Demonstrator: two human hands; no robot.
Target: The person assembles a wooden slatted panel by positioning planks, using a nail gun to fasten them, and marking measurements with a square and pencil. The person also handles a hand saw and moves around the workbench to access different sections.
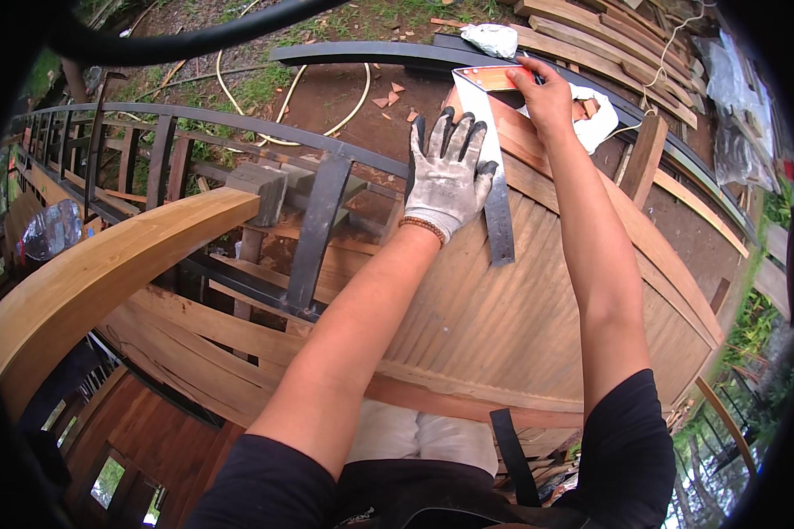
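Note:
My left hand (445, 176), in a grey-white glove with black fingertips, lies flat with fingers spread over the far end of a wooden panel (459, 309). Its thumb side rests against the long metal blade of a carpenter's square (500, 225), which runs toward me across the panel. The square's orange stock (494, 79) sits at the panel's far edge. My bare right hand (547, 99) has its thumb and fingertips closed on the right end of that stock. A small dark thing shows by these fingers, too little visible to name.
A curved wooden beam (123, 242) juts in from the left, beside a dark metal frame (322, 229). Beyond the panel lie a dark metal bar (353, 55), a pale hose (362, 101), a white bag (598, 123) and stacked planks (609, 53).

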